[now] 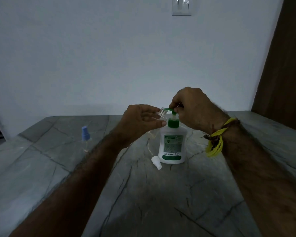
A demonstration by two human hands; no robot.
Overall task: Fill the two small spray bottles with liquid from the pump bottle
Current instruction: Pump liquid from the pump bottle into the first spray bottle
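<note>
Our left hand (140, 122) grips the open spray bottle (161, 114), neck tilted under the green nozzle. Right hand (193, 108) pinches the pump head (172, 109) of the pump bottle (173, 144), upright on the counter (161, 202). White spray cap (156, 161) lies against its base. Blue-capped spray bottle (85, 140) stands well left of it.

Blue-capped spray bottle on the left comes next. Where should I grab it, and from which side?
Grip the blue-capped spray bottle around its clear body, below the cap. It stands upright and apart from everything else on the table, so a side approach by the left hand probably suits best. That leaves the cap free for unscrewing.
</note>
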